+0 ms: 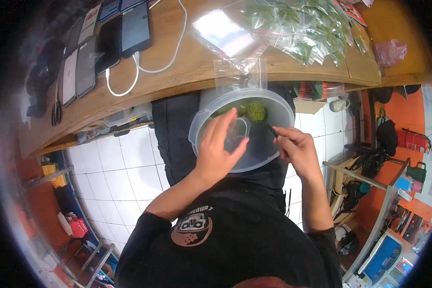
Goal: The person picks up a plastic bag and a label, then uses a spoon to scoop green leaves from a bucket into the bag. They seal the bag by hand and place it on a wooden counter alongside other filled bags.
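A translucent plastic tub (193, 126) rests on the person's lap, with green material along its far inner side. Over the tub, my left hand (217, 150) is closed around a small clear plastic cup (241, 128), its fingers on one side and the thumb on the other. My right hand (296, 148) pinches the thin black handle of a spoon (272, 130) at the tub's right side. At the handle's far end sits a rounded clump of fine green material (257, 111), which covers the spoon's head.
On the wooden table (187, 77) ahead lie several phones (109, 44), a white charging cable (138, 67), clear plastic bags (223, 33) and a pile of bags with green contents (307, 33). One clear bag (240, 76) hangs over the edge behind the tub. Shelving stands either side.
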`<state>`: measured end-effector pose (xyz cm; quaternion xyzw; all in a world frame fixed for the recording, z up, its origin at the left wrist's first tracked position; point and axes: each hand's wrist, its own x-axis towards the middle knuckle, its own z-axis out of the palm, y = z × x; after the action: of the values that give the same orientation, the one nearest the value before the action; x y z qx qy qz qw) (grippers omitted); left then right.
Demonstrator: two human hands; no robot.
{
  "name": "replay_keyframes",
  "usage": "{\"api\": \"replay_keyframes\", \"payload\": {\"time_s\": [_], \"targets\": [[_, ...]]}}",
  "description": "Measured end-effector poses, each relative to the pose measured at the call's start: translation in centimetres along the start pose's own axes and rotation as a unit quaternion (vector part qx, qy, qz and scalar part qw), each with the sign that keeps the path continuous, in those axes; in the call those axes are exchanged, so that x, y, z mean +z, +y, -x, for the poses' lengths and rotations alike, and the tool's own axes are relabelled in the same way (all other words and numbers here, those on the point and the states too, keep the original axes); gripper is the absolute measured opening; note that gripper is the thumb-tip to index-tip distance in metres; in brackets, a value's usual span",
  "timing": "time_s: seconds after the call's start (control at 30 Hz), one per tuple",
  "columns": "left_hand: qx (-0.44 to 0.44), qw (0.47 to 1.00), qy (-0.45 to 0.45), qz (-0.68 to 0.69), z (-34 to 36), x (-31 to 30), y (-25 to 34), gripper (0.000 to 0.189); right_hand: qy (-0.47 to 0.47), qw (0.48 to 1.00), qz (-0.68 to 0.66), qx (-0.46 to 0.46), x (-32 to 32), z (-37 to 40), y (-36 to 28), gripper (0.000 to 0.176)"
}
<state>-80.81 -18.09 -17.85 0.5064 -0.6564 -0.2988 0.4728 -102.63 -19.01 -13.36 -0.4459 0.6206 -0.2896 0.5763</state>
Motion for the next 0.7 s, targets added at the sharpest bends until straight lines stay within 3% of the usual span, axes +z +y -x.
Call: {"api": "replay_keyframes", "payload": {"time_s": [0.17,0.4,0.5,0.63,0.7], "targets": [[-0.037,0.999,0.016,0.002,-0.8,2.3,-0.8,0.069,0.005,0.999,0.021,-0.036,-0.7,1.4,-0.9,0.026],[-0.021,1.0,0.016,-0.005,-1.1,3.0,-1.1,0.07,-0.004,0.99,0.092,-0.108,0.0,1.5,-0.1,0.031],[-0.032,0.999,0.028,0.011,-1.0,3.3,-1.5,0.068,0.028,0.995,0.037,-0.086,0.2,1.7,0.0,0.032],[0.037,0.997,0.057,-0.044,-0.5,2.9,-1.8,0.067,0.058,0.995,-0.023,-0.075,0.3,2.0,0.9,0.032],[0.074,0.993,0.069,-0.062,-1.0,2.6,-1.6,0.066,0.047,0.982,0.088,-0.163,0.5,1.5,2.3,0.031]]}}
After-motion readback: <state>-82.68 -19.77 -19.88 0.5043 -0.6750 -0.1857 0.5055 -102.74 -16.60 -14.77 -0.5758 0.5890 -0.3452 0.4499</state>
